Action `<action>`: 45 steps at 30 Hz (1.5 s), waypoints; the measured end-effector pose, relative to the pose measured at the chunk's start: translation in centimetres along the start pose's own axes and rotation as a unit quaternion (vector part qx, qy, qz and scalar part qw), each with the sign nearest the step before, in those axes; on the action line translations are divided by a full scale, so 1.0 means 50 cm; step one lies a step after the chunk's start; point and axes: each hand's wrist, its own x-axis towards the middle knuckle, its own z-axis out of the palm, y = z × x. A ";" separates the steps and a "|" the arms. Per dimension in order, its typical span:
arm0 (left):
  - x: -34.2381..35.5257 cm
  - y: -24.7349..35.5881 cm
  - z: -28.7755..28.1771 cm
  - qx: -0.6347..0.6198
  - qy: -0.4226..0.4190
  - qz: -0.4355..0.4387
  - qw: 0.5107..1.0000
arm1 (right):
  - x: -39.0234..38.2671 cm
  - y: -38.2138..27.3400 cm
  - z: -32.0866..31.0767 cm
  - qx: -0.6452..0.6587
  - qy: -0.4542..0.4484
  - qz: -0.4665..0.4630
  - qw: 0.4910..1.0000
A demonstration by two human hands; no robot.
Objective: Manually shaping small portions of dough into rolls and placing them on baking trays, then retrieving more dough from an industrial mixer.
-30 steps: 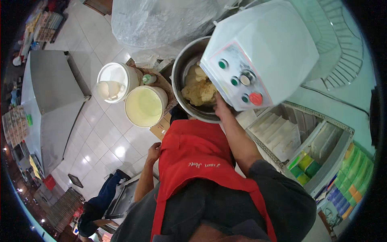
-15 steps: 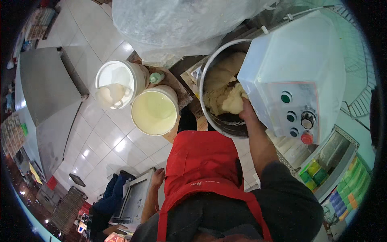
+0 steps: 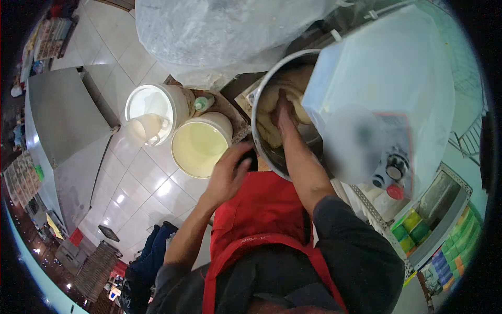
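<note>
Pale dough (image 3: 271,133) lies in the deep metal bowl (image 3: 256,125) of a large mixer (image 3: 381,68). My right hand (image 3: 284,111) reaches down inside the bowl, closed into the dough, its fingertips hidden there. My left hand (image 3: 229,170) hangs in the air in front of my red apron (image 3: 256,204), between the apron and a white bucket (image 3: 201,146) of yellowish liquid. Its fingers are apart and slightly blurred, with nothing in them. The mixer's head covers the bowl's right side.
A second white bucket (image 3: 149,107) carries a white jug (image 3: 144,129) on top. Beside both buckets is a green-capped bottle (image 3: 203,102). Clear plastic sheeting (image 3: 225,31) covers something behind. Shelves with green packages (image 3: 444,246) are on the right; a grey metal unit (image 3: 65,115) stands left.
My right hand has moved left and farther into the bowl. My left hand has risen from low beside me to in front of the apron. A pale blur now covers part of the mixer's control panel.
</note>
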 end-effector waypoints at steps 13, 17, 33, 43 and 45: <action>0.553 -0.109 0.363 0.232 -0.187 -0.144 0.944 | 0.277 0.231 -0.511 -0.162 -0.189 -0.195 0.949; 0.517 -0.169 0.240 0.261 -0.201 -0.265 0.906 | 0.156 0.230 -0.326 -0.138 -0.029 0.098 0.985; 0.627 -0.313 0.287 0.235 -0.276 -0.234 0.902 | -0.191 0.107 -0.239 0.277 -0.292 0.082 0.912; 0.220 -0.008 0.198 0.209 -0.283 -0.063 0.934 | -0.685 0.046 -0.577 0.172 -0.331 -0.029 0.927; 0.073 0.075 0.091 0.137 -0.256 -0.012 0.957 | -0.736 0.052 -0.599 0.118 -0.356 -0.032 0.926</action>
